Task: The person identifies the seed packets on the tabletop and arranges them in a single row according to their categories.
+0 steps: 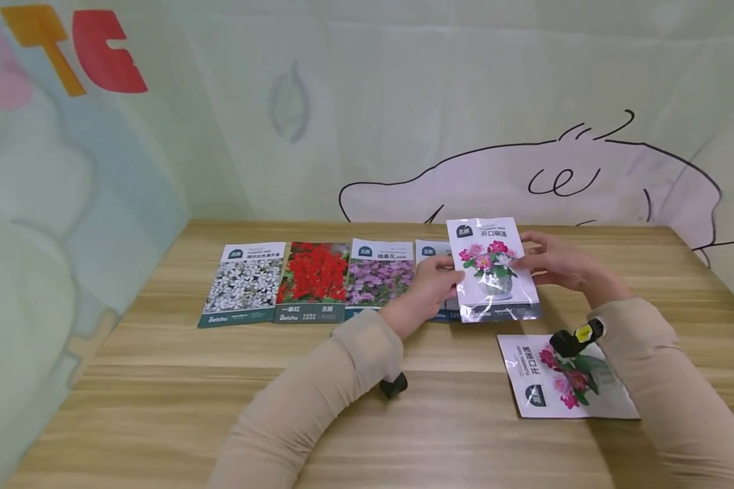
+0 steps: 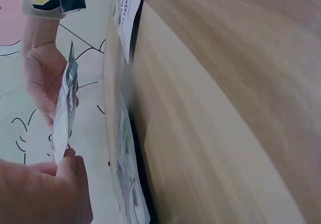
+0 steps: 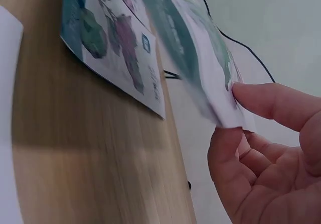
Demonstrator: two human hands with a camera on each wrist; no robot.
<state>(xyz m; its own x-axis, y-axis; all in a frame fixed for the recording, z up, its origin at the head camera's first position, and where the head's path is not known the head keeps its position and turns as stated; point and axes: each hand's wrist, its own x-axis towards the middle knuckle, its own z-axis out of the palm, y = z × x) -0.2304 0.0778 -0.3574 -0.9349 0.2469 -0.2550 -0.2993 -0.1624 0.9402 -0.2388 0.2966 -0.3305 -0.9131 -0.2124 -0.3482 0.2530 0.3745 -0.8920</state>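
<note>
A flower seed packet with pink blooms in a glass bowl is held up above the table. My left hand pinches its left edge, and my right hand pinches its right edge. Seen edge-on in the left wrist view, the raised packet hangs between both hands. In the right wrist view, thumb and fingers of the right hand grip a corner of it. Behind it, a fourth packet in the row is mostly covered by the packet and my left hand.
On the wooden table lie a white-flower packet, a red-flower packet and a purple-flower packet side by side. Another pink-flower packet lies turned around, partly under my right forearm. A printed cloth stands behind.
</note>
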